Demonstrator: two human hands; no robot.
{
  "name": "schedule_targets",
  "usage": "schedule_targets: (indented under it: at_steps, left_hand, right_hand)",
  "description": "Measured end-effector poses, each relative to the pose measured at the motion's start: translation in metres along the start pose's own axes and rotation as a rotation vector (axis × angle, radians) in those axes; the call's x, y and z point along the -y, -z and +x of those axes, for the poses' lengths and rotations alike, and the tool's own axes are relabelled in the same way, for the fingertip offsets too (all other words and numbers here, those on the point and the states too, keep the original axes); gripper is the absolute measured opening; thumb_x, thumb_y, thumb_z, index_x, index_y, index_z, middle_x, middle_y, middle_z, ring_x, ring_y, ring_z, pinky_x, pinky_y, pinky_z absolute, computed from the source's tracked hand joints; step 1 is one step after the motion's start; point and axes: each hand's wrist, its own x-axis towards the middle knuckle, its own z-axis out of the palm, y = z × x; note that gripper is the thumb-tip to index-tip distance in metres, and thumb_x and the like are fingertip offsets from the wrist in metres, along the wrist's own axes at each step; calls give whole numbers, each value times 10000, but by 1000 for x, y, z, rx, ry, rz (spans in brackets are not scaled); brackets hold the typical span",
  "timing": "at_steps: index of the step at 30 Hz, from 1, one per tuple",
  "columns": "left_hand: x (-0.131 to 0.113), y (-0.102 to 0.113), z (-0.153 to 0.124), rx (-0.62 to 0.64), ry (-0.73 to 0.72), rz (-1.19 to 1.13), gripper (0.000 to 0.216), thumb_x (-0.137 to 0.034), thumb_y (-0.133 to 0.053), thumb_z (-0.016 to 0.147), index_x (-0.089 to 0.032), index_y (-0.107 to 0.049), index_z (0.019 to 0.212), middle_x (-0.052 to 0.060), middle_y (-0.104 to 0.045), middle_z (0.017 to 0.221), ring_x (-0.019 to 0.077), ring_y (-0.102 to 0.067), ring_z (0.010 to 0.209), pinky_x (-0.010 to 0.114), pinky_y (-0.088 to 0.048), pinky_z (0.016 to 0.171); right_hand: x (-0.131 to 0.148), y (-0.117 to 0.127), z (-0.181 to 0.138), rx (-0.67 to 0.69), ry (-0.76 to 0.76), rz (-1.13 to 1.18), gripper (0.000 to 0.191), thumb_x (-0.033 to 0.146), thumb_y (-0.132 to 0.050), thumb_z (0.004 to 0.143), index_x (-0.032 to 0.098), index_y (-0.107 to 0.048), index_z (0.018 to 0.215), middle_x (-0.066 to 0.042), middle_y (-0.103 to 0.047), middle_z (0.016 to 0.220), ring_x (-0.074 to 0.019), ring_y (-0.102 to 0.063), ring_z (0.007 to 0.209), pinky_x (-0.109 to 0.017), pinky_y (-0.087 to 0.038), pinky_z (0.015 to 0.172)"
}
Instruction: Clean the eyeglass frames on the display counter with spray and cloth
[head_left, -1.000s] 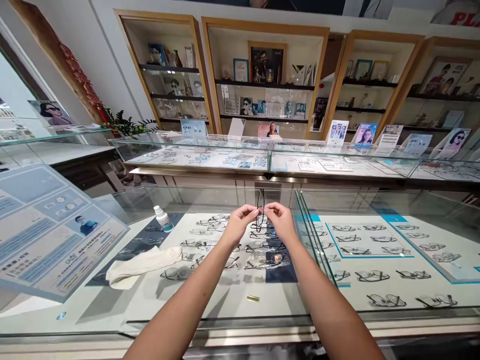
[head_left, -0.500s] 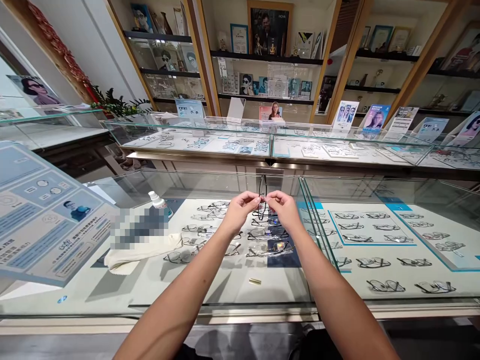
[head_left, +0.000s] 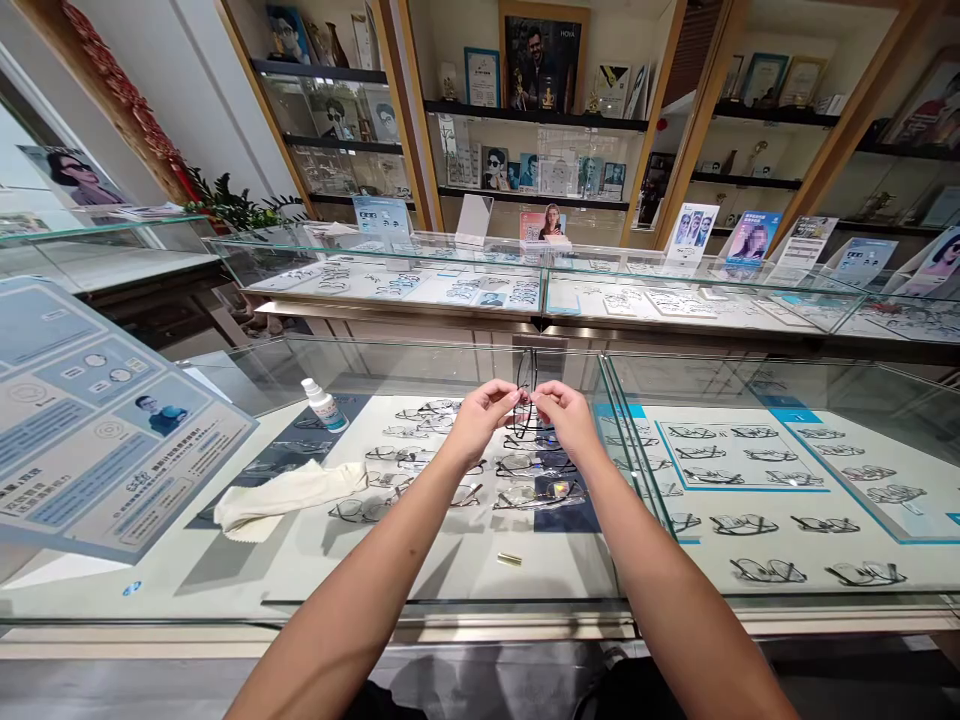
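Note:
Both my hands hold up a pair of dark thin-rimmed eyeglasses (head_left: 533,368) above the glass display counter (head_left: 442,590). My left hand (head_left: 484,418) pinches its near side between thumb and fingers, and my right hand (head_left: 564,415) pinches it from the right. The eyeglasses stand on end, seen nearly edge-on; fingertips hide their middle. Below them, rows of eyeglasses (head_left: 536,495) lie inside the case. To the left, a cream cloth (head_left: 292,497) lies crumpled on the glass near a white spray bottle (head_left: 326,408). A small gold-coloured piece (head_left: 509,559) is nearer to me.
A large blue-and-white printed board (head_left: 112,420) leans in from the left. The adjoining case (head_left: 757,545) on the right holds more eyeglasses. Across the aisle stand further glass cases (head_left: 405,290) with advertising cards, and shelves (head_left: 536,115) with frames and trophies behind.
The eyeglasses have turned slightly between my fingers, so their rims look a little more apart. My hands keep nearly the same place, and the view has shifted slightly.

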Motion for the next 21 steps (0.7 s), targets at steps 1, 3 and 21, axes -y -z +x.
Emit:
schedule_targets:
  at_steps: [1,3,21]
  left_hand:
    - [0,0,0,-3,0,-1,401,-510,-897,727,-194,-712,890,44,-720,996,202,-667,968,408,-621,895]
    - [0,0,0,-9,-7,3,402,-509,-900,724,-190,-716,884,42,-720,978,197,-668,948,407,-622,897]
    - [-2,2,2,-85,-66,81,437,-544,-879,736,-186,-712,924,83,-758,1025,251,-689,1064,413,-603,930]
  right_hand:
    - [-1,0,0,-2,1,-1,303,516,-751,749,231,-661,795,41,-538,618,-138,-449,588,-280,-363,577]
    - [-2,0,0,1,13,-18,300,511,-757,755,231,-663,808,44,-535,629,-136,-445,589,-278,-361,577]
    - [-6,1,-5,-85,138,-270,266,467,-706,841,206,-711,794,41,-516,629,-132,-418,592,-269,-345,580]
